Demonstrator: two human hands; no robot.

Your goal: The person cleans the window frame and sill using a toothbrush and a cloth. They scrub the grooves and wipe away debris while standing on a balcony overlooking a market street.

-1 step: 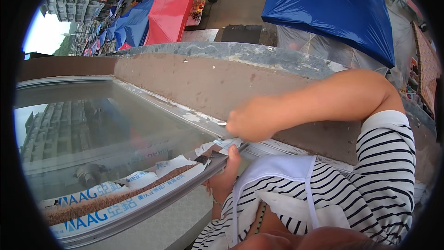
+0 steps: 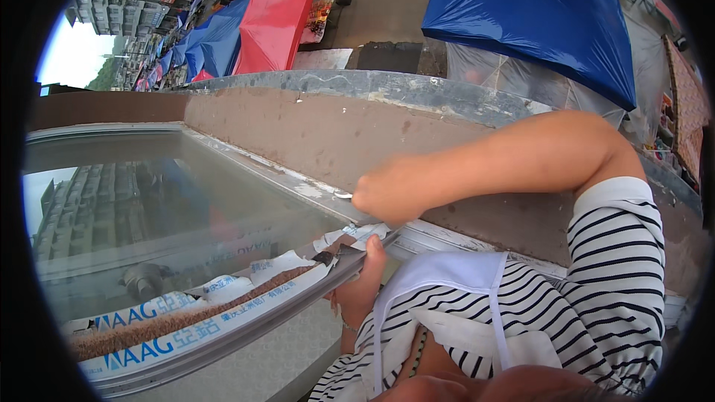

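Observation:
My left hand (image 2: 360, 283) grips the near edge of a window sash (image 2: 261, 327), its thumb up against the end of the frame and the other fingers largely hidden below. The sash has a glass pane, a brown brush strip and torn printed protective film (image 2: 275, 266). My right hand (image 2: 389, 190) is closed just above the corner of the sash, by the window's outer rail (image 2: 305, 186). From its fist sticks out the tip of a small white thing (image 2: 342, 196), whose kind I cannot make out.
Past the rail runs a brown ledge (image 2: 313, 123) with a grey, worn outer edge (image 2: 417, 93). Far below, a street holds a blue canopy (image 2: 529, 22), a red canopy (image 2: 279, 18) and stalls. A white rail (image 2: 462, 242) continues to the right.
My right hand has shifted slightly left along the rail with the white thing. My left hand and the sash stay in place.

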